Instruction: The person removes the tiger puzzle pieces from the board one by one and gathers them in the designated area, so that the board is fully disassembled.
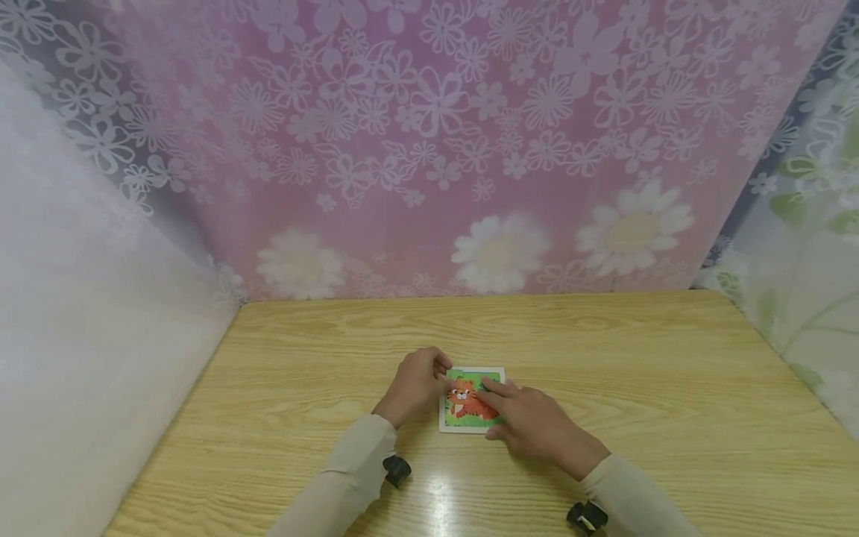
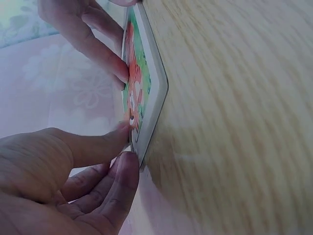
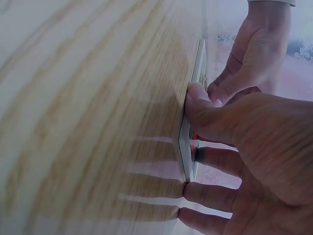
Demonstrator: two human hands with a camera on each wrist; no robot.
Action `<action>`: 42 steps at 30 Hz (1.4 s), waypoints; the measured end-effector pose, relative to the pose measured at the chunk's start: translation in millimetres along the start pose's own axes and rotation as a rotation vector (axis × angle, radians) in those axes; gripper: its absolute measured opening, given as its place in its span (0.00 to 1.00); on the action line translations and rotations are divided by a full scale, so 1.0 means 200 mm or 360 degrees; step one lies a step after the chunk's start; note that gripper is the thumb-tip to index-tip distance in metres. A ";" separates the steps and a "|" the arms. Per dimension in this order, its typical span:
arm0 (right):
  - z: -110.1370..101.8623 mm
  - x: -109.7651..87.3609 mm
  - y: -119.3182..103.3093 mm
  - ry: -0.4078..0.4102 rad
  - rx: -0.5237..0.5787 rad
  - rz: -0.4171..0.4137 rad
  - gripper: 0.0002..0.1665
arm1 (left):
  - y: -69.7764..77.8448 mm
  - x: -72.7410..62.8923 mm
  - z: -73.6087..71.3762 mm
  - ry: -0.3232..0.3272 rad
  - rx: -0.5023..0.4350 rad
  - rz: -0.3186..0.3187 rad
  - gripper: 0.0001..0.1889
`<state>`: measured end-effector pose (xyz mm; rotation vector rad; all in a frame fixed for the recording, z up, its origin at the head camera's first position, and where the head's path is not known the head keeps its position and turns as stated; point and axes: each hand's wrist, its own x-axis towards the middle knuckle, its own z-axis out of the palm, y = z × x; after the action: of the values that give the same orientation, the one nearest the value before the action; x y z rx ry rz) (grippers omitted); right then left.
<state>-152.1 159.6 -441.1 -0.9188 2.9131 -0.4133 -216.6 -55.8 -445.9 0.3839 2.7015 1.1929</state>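
Note:
A small square picture puzzle (image 1: 472, 429) with a white border lies flat on the table, showing an orange tiger-like animal on green. My left hand (image 1: 417, 384) is at its far left corner. In the left wrist view, that hand's thumb is on the picture and a curled finger is against the edge, pinching the corner; whether a loose piece is between them is hidden. My right hand (image 1: 537, 421) lies over the right side. Its fairly straight fingers touch the picture and the right edge, while the thumb (image 3: 199, 100) rests on the near edge.
The wood-grain table (image 1: 302, 358) extends around the puzzle on all sides. A pink flowered cloth (image 1: 429, 186) hangs behind it, with pale cloth at the left and right. Each wrist carries a small black device (image 1: 397, 471).

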 end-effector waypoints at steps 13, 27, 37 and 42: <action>0.00 0.00 0.00 0.0041 -0.0020 -0.0028 0.36 | -0.06 0.01 -0.06 0.0050 -0.0164 0.0044 0.03; 0.00 -0.02 0.00 0.0039 -0.0016 -0.0038 0.37 | -0.16 -0.02 -0.22 0.0153 -0.0232 -0.0141 0.05; 0.00 -0.02 0.01 0.0022 -0.0017 -0.0035 0.38 | -0.24 -0.03 -0.27 0.0193 -0.0203 -0.0234 0.05; 0.00 -0.01 0.00 0.0037 -0.0022 -0.0041 0.37 | -0.26 -0.04 -0.28 0.0187 -0.0176 -0.0257 0.04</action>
<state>-150.0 161.6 -442.0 -0.9607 2.9317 -0.4085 -232.0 -131.3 -446.7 0.0807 2.6858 1.3483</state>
